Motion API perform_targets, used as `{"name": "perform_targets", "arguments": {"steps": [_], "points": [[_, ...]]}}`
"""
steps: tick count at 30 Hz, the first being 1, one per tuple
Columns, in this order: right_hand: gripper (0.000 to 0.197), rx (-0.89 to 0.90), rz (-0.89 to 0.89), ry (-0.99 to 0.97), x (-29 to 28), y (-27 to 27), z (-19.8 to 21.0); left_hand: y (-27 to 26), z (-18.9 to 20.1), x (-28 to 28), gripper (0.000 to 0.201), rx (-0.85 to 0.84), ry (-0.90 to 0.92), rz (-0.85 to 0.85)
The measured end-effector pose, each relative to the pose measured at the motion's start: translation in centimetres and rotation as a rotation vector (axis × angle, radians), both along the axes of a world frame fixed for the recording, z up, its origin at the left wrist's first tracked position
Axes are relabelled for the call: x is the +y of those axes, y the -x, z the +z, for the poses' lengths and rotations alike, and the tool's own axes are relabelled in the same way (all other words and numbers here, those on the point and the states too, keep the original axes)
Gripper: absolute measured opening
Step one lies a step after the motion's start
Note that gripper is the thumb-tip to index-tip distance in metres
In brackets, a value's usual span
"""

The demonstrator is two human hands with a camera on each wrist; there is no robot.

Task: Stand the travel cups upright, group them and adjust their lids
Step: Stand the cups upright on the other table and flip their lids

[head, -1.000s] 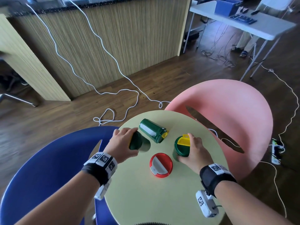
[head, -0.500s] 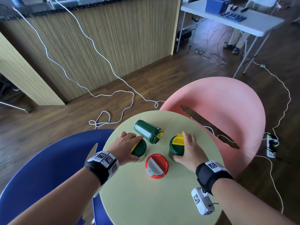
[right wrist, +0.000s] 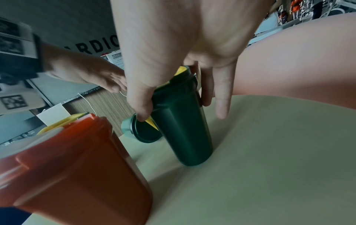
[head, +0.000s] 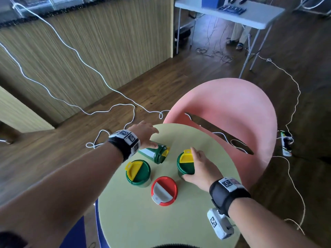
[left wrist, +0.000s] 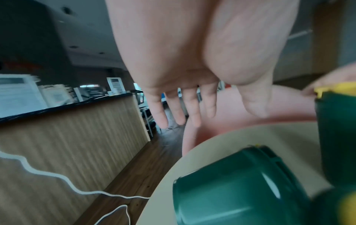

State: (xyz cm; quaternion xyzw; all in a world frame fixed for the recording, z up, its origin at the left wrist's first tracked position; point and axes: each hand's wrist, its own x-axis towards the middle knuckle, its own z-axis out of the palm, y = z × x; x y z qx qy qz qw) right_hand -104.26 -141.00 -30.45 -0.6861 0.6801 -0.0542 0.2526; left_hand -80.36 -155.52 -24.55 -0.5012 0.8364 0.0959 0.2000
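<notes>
Four travel cups are on the round pale-green table [head: 143, 221]. One green cup with a yellow lid [head: 138, 173] stands upright on the left, free of both hands. A red cup with a white lid [head: 164, 190] stands in front. Another green cup [head: 154, 153] lies on its side at the back, lid pointing right. My left hand [head: 155, 138] hovers just over it, fingers straight and spread [left wrist: 173, 109], holding nothing. My right hand [head: 195, 163] grips the third green cup [right wrist: 183, 121], which stands upright at the right, with the thumb on one side and the fingers on the other.
A pink chair [head: 232, 108] stands close behind the table on the right. A blue chair [head: 77, 235] is at its lower left. White cables [head: 111, 110] trail over the wooden floor. A wood-panelled counter [head: 89, 51] and a white folding table [head: 250, 13] are further back.
My left hand set its green cup upright, let go of it and moved back over the lying cup. My right hand has stayed on its upright cup.
</notes>
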Motion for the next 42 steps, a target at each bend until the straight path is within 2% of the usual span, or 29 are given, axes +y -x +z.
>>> {"name": "perform_targets", "arguments": {"steps": [5, 11, 14, 20, 24, 29, 36, 42], "points": [[0.109, -0.01, 0.006, 0.011, -0.2, 0.2, -0.4, 4.2, -2.1, -1.6, 0.088, -0.244, -0.164, -0.195], [0.11, -0.026, 0.007, 0.025, -0.2, 0.3, -0.8, 5.6, -3.2, -2.4, 0.079, -0.331, -0.289, -0.239], [0.11, -0.03, 0.009, 0.023, -0.2, 0.4, -0.8, 5.6, -3.9, -3.3, 0.082, -0.326, -0.352, -0.253], [0.109, -0.032, 0.012, 0.022, -0.3, 0.5, -0.7, 5.1, -2.9, -2.5, 0.084, -0.204, -0.321, -0.193], [0.108, -0.028, 0.021, 0.026, -0.3, 0.4, -0.4, 4.0, -1.4, -3.0, 0.084, -0.028, -0.291, -0.077], [0.108, -0.02, 0.024, 0.017, -0.2, 0.4, -0.1, 2.5, -1.0, -3.2, 0.092, 0.155, -0.356, 0.082], [0.106, -0.006, 0.013, 0.003, -0.1, 0.2, 0.1, 1.0, -2.1, -2.2, 0.096, 0.267, -0.428, 0.181], [0.109, 0.004, 0.009, -0.003, -0.1, 0.0, 0.2, -1.3, -1.7, -2.2, 0.092, 0.254, -0.412, 0.245]]}}
